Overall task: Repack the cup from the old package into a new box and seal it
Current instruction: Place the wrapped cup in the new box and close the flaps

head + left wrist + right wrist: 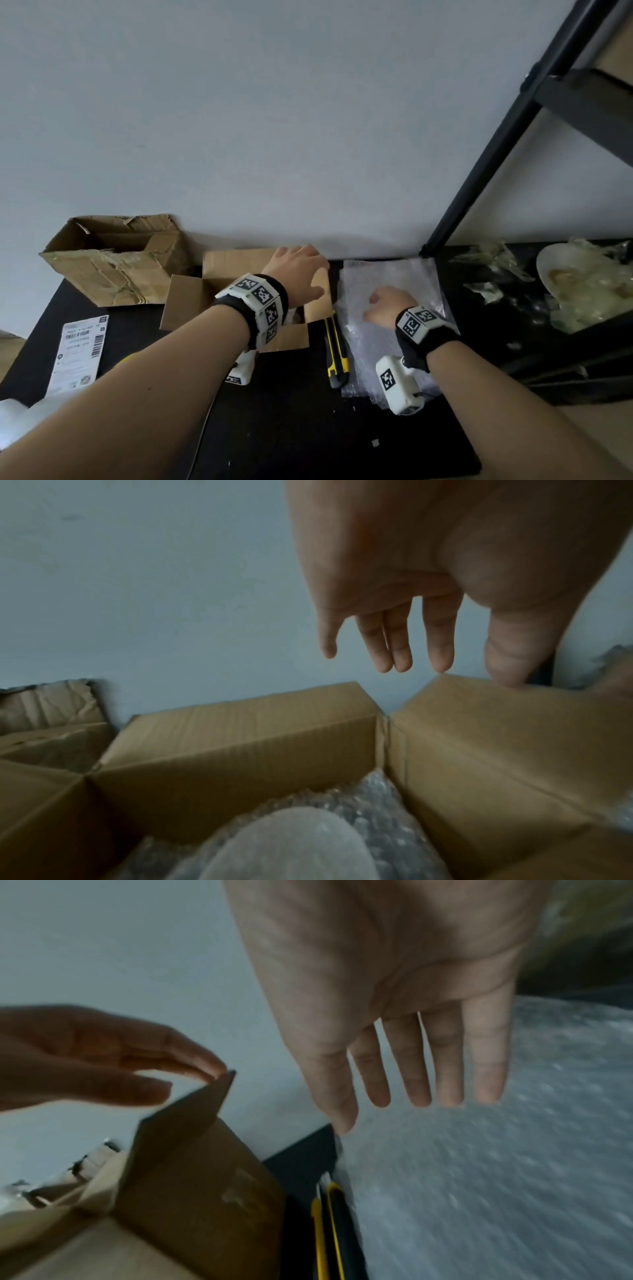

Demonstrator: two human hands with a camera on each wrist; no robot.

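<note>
The new cardboard box stands open at mid-table. In the left wrist view the cup, wrapped in bubble wrap, lies inside the box. My left hand reaches over the box with straight fingers. Its thumb touches the top edge of the upright right flap. My right hand lies flat and open on a loose bubble wrap sheet to the right of the box. In the right wrist view its straight fingers are spread over that sheet. The old torn box sits open at the back left.
A yellow and black utility knife lies between the box and the bubble wrap sheet. A shipping label lies at the front left. A black shelf frame and crumpled tape scraps take up the right side. The wall is right behind the boxes.
</note>
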